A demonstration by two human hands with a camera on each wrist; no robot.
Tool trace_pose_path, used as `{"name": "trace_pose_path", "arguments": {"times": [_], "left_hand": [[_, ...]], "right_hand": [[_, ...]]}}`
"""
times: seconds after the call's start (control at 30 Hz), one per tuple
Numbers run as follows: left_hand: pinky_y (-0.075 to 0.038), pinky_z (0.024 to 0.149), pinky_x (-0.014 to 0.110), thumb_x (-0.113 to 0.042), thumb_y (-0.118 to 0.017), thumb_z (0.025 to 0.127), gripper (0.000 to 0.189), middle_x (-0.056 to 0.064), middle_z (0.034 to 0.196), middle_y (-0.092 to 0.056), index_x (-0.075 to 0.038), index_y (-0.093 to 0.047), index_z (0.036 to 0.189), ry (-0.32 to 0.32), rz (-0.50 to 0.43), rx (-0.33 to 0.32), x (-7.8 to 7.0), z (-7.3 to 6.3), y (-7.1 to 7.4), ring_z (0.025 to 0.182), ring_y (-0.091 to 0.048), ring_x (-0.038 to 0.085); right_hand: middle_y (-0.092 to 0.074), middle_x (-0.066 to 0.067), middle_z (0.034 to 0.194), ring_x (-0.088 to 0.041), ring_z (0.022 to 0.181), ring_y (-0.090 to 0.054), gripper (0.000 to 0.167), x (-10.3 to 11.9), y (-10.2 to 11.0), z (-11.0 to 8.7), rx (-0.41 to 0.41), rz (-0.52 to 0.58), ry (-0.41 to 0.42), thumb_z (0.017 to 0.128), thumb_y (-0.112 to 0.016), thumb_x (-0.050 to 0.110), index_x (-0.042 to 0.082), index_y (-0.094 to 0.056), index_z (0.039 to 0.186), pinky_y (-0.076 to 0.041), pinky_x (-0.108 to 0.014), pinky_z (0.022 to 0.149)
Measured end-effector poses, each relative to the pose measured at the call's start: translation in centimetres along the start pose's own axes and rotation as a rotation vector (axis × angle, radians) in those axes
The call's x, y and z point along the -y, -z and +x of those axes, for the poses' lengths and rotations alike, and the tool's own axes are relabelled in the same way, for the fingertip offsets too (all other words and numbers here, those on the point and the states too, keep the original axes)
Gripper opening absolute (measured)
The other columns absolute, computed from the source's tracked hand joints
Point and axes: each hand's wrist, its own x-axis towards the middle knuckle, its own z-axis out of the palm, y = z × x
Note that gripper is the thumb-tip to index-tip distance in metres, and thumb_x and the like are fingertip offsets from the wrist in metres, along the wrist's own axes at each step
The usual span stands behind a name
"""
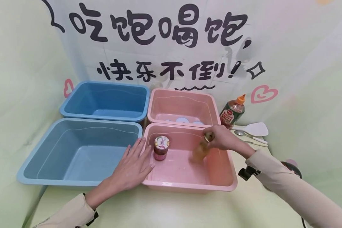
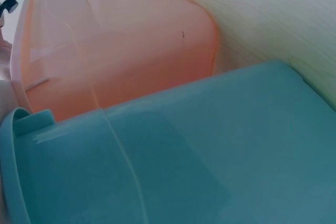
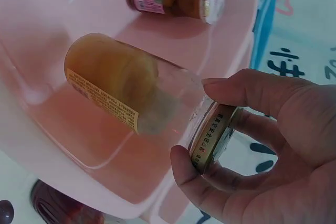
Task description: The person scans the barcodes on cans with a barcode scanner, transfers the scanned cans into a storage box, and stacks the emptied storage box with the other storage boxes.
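In the head view my right hand (image 1: 223,138) grips a glass jar (image 1: 200,152) by its lid, inside the right part of the front pink basin (image 1: 188,187). The right wrist view shows the thumb and fingers round the gold lid (image 3: 214,136); the jar (image 3: 118,80) has yellowish-brown contents and a yellow label. A smaller jar (image 1: 161,148) with a pink label and patterned lid stands upright at the left of that basin. My left hand (image 1: 133,166), fingers straight, lies over the adjoining rims of the pink basin and the front blue basin (image 1: 82,183).
Behind stand a darker blue basin (image 1: 114,83) and another pink basin (image 1: 185,92), with several pale round things in its bottom. To the right are a sauce bottle (image 1: 232,112) with an orange cap, a white spatula (image 1: 256,129) and a spoon (image 1: 249,136). A lettered curtain (image 1: 171,53) hangs behind.
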Motion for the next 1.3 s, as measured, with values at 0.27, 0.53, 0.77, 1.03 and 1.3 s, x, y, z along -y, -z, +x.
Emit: {"name": "trace_pose_path", "arguments": {"times": [0.27, 0.53, 0.77, 1.03, 1.3], "left_hand": [[-0.017, 0.121, 0.064, -0.049, -0.051, 0.098, 0.068, 0.018, 0.166, -0.019, -0.007, -0.043, 0.151, 0.000, -0.013, 0.000, 0.0, 0.0, 0.0, 0.155, -0.014, 0.037], [-0.017, 0.120, 0.064, -0.049, -0.051, 0.098, 0.067, 0.018, 0.166, -0.020, -0.007, -0.044, 0.151, -0.003, -0.011, 0.000, -0.1, 0.1, 0.1, 0.155, -0.014, 0.037], [-0.017, 0.120, 0.064, -0.048, -0.052, 0.098, 0.067, 0.018, 0.166, -0.019, -0.008, -0.044, 0.151, 0.001, -0.013, 0.002, 0.0, 0.1, 0.0, 0.155, -0.013, 0.037], [-0.017, 0.120, 0.064, -0.048, -0.052, 0.098, 0.067, 0.018, 0.167, -0.019, -0.009, -0.044, 0.151, 0.001, -0.010, 0.004, 0.1, 0.0, -0.2, 0.156, -0.013, 0.037], [-0.017, 0.120, 0.064, -0.048, -0.053, 0.098, 0.067, 0.018, 0.166, -0.019, -0.009, -0.044, 0.151, 0.004, -0.011, 0.006, 0.1, 0.0, -0.1, 0.155, -0.013, 0.037]], "right_hand": [[-0.065, -0.006, 0.082, -0.019, 0.071, -0.056, 0.032, 0.1, 2.5, -1.3, -0.026, 0.057, -0.029, 0.070, -0.075, -0.002, 0.008, -0.074, 0.100, -0.045, -0.028, 0.057], [-0.058, -0.007, 0.075, -0.013, 0.052, -0.054, 0.035, 0.2, 5.0, -3.2, -0.002, 0.118, -0.092, 0.074, -0.068, -0.007, 0.005, -0.071, 0.106, -0.046, -0.027, 0.046], [-0.060, 0.000, 0.075, -0.017, 0.071, -0.052, 0.029, -0.3, 7.2, -5.3, -0.124, -0.017, -0.046, 0.072, -0.076, -0.003, 0.009, -0.075, 0.098, -0.044, -0.025, 0.055], [-0.066, -0.001, 0.087, -0.006, 0.073, -0.052, 0.026, -2.3, 8.7, -8.0, -0.301, -0.085, 0.062, 0.071, -0.085, 0.001, 0.009, -0.075, 0.094, -0.044, -0.021, 0.059], [-0.058, 0.018, 0.094, 0.002, 0.074, -0.052, 0.039, -4.0, 10.7, -11.1, -0.349, -0.061, 0.037, 0.069, -0.082, -0.009, 0.007, -0.072, 0.103, -0.048, -0.007, 0.063]]}}
